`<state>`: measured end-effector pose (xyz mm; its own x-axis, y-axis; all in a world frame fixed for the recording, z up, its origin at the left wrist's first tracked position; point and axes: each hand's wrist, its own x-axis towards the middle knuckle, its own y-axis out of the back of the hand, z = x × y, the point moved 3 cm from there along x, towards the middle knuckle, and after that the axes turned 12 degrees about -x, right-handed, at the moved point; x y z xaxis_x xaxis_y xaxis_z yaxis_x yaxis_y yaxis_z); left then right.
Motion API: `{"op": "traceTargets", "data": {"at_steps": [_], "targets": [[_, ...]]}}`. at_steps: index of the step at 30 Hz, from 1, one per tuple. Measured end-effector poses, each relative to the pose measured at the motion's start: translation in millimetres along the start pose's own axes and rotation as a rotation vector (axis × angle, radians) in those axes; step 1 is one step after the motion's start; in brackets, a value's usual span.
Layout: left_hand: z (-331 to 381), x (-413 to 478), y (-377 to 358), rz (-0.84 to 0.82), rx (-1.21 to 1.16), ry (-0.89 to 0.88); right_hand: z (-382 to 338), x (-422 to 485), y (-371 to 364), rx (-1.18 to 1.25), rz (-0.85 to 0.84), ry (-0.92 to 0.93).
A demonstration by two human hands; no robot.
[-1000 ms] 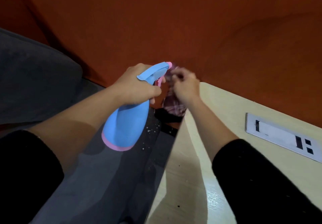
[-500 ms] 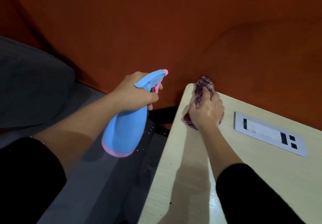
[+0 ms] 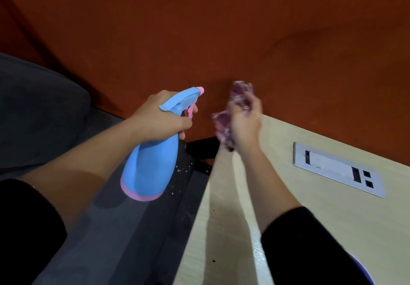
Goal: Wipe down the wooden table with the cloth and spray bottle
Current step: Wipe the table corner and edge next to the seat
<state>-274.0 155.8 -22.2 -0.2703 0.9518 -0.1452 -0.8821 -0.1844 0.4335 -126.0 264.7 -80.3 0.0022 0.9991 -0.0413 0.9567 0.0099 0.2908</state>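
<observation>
One risk: blue plastic spray bottle (image 3: 148,169) gripped in left hand (image 3: 159,116), beside pale wooden table (image 3: 310,207), could miss right hand's (image 3: 246,122) clutched purple checked cloth (image 3: 221,124).

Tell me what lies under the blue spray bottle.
A dark grey speckled surface, beside the pale wooden table. The patch right behind the blue plastic spray bottle is covered.

wooden table (image 3: 321,198) | metal outlet plate (image 3: 337,169) set flush | dark specks (image 3: 214,260)
</observation>
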Motion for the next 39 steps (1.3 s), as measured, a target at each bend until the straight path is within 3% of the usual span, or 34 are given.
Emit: {"op": "traceTargets", "data": {"at_steps": [2, 5, 7, 10, 18, 27, 30, 34, 36, 38, 39], "targets": [[-0.3, 1.7, -0.3, -0.006, -0.002, -0.002, 10.2, 15.6, 39.1, 0.002, 0.042, -0.069], [0.0, 2.4, -6.7, -0.025, 0.003, -0.004, 39.8, 9.5, 86.8, -0.663, 0.116, -0.013], [0.0, 2.1, -12.3, -0.043, -0.013, -0.007, 53.8, -3.3, 99.8, -0.954, 0.227, 0.102], [0.1, 0.6, -16.7, -0.055, -0.036, -0.005, 55.3, -5.2, 95.8, -0.985, 0.241, 0.200], [3.1, -3.3, -16.4, -0.048, -0.012, -0.018, 52.3, -9.7, 64.1, -1.048, 0.194, 0.159], [1.8, -8.2, -9.1, -0.003, -0.004, -0.013, 31.1, -37.3, -38.1, -1.144, -0.044, 0.331], [0.7, -8.5, -1.8, 0.011, 0.028, -0.016, 21.9, -38.6, -45.7, -0.991, -0.059, 0.335], [1.4, -9.6, 4.6, 0.017, 0.044, -0.013, 5.1, -25.7, -18.6, -0.023, -0.023, -0.050], [3.3, -10.3, 5.7, 0.012, 0.039, -0.016, 9.1, -13.2, 17.5, 0.259, 0.032, -0.205], [4.4, -10.1, 4.2, 0.007, 0.024, -0.018, 20.7, -3.6, 56.0, 0.143, 0.049, -0.260], [4.5, -10.3, 2.2, 0.003, 0.011, -0.017, 27.4, -0.8, 72.6, -0.094, 0.047, -0.250]]}}
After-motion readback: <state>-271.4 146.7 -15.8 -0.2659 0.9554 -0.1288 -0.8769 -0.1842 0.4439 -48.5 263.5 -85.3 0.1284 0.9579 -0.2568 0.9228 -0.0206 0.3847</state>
